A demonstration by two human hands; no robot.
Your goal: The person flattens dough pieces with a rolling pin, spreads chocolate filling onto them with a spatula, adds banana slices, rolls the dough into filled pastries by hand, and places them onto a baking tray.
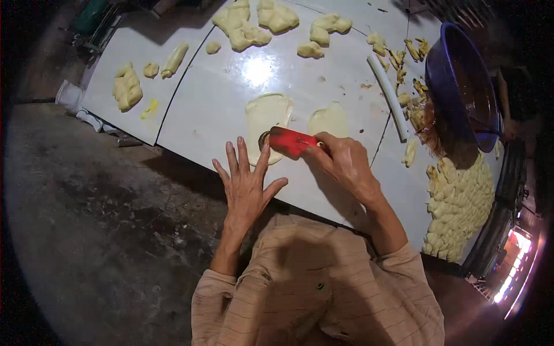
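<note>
A thin oval sheet of pale dough (269, 111) lies on the table in front of me, with a small dark smear (263, 139) near its lower part. My right hand (347, 167) grips a flat red scraper (291, 141), whose far end reaches over this sheet. My left hand (245, 187) holds nothing; its fingers are spread, and the index fingertip is at the sheet's lower edge close to the scraper. Beyond my right hand lies a second flat dough piece (328, 119), partly covered by that hand.
Dough lumps (239, 26) lie at the table's far side, others (127, 87) at left. To the right are a white rod (388, 97), yellowish scraps (419, 109), a tilted purple basin (456, 75) and a spread of many small dough pieces (459, 205). The white table's (213, 115) front edge runs before me.
</note>
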